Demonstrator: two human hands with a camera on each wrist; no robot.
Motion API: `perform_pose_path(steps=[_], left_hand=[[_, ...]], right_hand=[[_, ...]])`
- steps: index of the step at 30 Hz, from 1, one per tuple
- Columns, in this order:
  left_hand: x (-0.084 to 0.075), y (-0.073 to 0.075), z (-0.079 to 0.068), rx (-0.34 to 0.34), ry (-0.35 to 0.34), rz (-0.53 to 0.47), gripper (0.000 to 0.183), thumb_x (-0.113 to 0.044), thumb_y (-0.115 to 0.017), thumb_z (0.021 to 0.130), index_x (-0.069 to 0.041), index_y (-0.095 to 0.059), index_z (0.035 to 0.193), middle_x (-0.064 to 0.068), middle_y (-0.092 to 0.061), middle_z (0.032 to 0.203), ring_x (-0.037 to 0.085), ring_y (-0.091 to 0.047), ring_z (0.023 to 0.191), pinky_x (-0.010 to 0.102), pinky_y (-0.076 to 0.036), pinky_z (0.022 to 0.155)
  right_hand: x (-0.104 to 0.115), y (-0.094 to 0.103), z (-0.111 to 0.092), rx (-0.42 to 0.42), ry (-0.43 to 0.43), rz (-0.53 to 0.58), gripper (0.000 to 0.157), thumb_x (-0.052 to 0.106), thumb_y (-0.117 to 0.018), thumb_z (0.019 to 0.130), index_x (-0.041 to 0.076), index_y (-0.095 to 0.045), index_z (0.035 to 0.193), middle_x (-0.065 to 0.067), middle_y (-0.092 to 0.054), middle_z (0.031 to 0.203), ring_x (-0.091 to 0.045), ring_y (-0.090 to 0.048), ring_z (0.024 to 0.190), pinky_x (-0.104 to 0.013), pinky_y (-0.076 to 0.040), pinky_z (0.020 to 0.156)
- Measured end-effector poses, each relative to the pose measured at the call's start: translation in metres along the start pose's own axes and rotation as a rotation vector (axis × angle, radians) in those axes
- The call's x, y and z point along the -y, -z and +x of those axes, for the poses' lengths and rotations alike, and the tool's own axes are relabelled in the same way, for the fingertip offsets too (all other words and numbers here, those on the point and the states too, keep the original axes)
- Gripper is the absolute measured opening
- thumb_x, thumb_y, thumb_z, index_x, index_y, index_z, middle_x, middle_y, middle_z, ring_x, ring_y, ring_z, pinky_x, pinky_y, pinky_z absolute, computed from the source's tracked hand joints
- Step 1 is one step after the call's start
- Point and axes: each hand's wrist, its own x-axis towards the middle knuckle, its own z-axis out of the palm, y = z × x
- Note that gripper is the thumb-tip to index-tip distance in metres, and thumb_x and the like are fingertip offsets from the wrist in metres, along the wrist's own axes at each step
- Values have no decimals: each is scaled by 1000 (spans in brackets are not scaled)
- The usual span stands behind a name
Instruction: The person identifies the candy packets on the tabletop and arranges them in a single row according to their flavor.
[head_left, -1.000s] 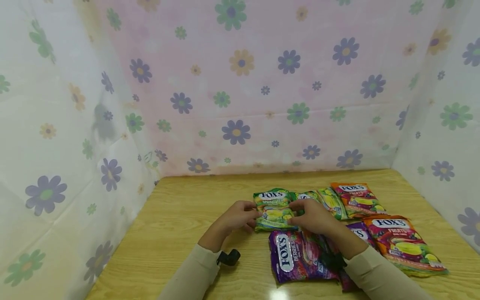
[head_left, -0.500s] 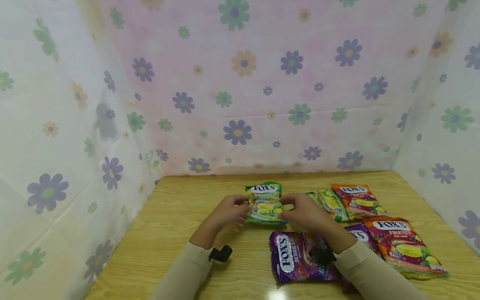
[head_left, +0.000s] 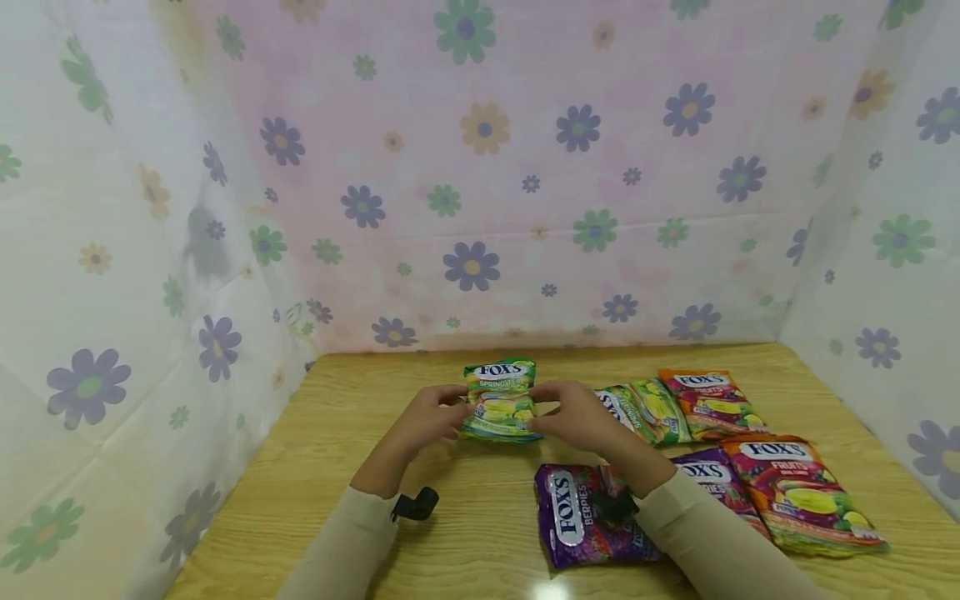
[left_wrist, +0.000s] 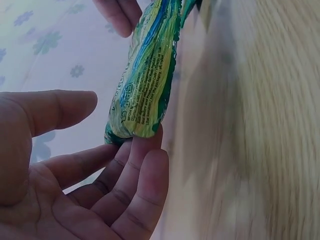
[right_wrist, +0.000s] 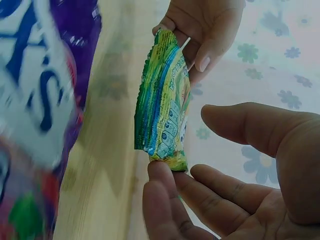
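A green-and-yellow Fox's Spring Tea candy bag (head_left: 498, 404) is held between both hands, front facing me and tilted back. My left hand (head_left: 427, 421) supports its left edge with lightly bent fingers (left_wrist: 142, 185), the thumb standing apart from the bag in the left wrist view. On the opposite edge, my right hand (head_left: 581, 417) touches the bag with its fingertips, and its thumb (right_wrist: 240, 120) is likewise clear of the wrapper. In the wrist views the bag appears raised over the wooden table (head_left: 352, 392).
To the right lie more candy bags: green Spring Tea packs (head_left: 645, 408), an orange Fruits bag (head_left: 708, 404) behind, another orange Fruits bag (head_left: 802, 496) nearer, and purple Berries bags (head_left: 573, 508) partly beneath my right forearm. Flower-patterned cloth (head_left: 480, 200) encloses the table's back and sides.
Both hands have carried the Spring Tea bag leftward and slightly away from me, off the neighbouring green packs, which now show more fully. The other bags stay in place.
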Motion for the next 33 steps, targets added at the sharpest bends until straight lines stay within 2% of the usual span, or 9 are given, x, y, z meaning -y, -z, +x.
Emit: perform_pose_path(steps=[4, 11, 18, 25, 33], left_hand=[[4, 10, -1, -35, 12, 8, 53, -28, -65, 102, -6, -55, 149, 14, -64, 129, 21, -66, 89, 39, -62, 79], [10, 27, -1, -82, 1, 53, 53, -28, -63, 103, -5, -53, 150, 19, -60, 138, 23, -67, 97, 40, -62, 80], [13, 43, -3, -113, 8, 102, 55, -29, -61, 104, -3, -51, 151, 23, -58, 143, 24, -67, 100, 38, -62, 80], [14, 70, -11, -152, 14, 93, 55, -33, -60, 105, -5, -51, 152, 23, -57, 146, 28, -66, 107, 40, -61, 86], [14, 96, -23, -204, 27, 123, 53, -40, -57, 106, -13, -53, 152, 19, -56, 149, 34, -62, 116, 43, -58, 92]], right_hand=[[5, -8, 6, 13, 9, 43, 53, 21, -79, 92, 11, -63, 141, -9, -63, 143, -32, -68, 118, -40, -61, 87], [15, -23, 20, 0, 26, 10, 52, 22, -79, 92, 14, -64, 141, -7, -63, 143, -29, -71, 115, -39, -62, 84], [24, -36, 34, 28, 55, 42, 55, 22, -77, 93, 11, -60, 145, -10, -60, 147, -31, -69, 119, -40, -62, 88], [40, -51, 47, 45, 87, 88, 55, 22, -76, 94, 11, -60, 145, -9, -59, 149, -31, -68, 119, -39, -62, 87], [52, -77, 58, 38, 81, 135, 55, 20, -77, 93, 12, -60, 145, -9, -58, 149, -38, -60, 130, -43, -60, 94]])
